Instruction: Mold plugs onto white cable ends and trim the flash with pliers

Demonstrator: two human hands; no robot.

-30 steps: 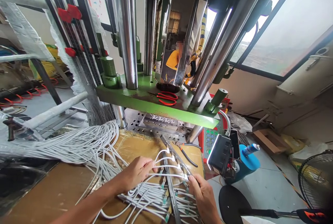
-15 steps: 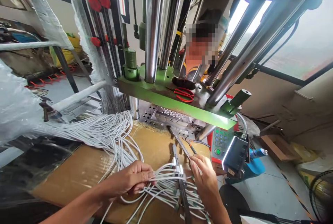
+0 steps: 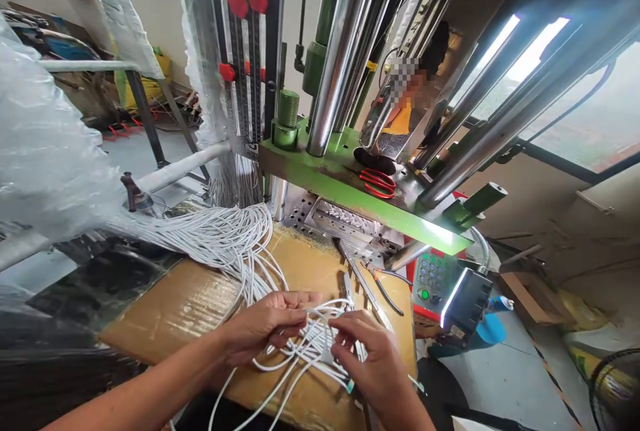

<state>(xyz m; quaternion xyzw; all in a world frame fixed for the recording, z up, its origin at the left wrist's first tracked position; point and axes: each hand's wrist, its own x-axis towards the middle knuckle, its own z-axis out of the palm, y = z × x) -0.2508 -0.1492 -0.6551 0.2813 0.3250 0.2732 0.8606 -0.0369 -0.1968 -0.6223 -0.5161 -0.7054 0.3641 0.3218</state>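
My left hand (image 3: 273, 323) is closed in a pinch on a white cable (image 3: 320, 306), its thumb and index finger pressed together. Just to the right, my right hand (image 3: 367, 357) curves over the cable bundle (image 3: 313, 344); its thumb and fingers are apart, with fingertips close to the held cable. Loose cable ends with small connectors lie beneath both hands, partly covered by them. A narrow metal bar (image 3: 347, 282) shows behind the right fingers. Long metal tongs or a similar tool (image 3: 367, 287) lie beyond the right hand.
Cardboard (image 3: 165, 311) covers the work surface. Many more white cables (image 3: 220, 241) trail in from the left. Ahead stands a green press (image 3: 360, 207) with red-handled scissors (image 3: 379, 183) on its plate. A control panel (image 3: 431, 277) and lamp (image 3: 463, 304) stand right. Another person is behind the press.
My right hand has come off the long metal tool and moved left to the cables, close to my left hand. The left hand still pinches cable. The camera view has shifted.
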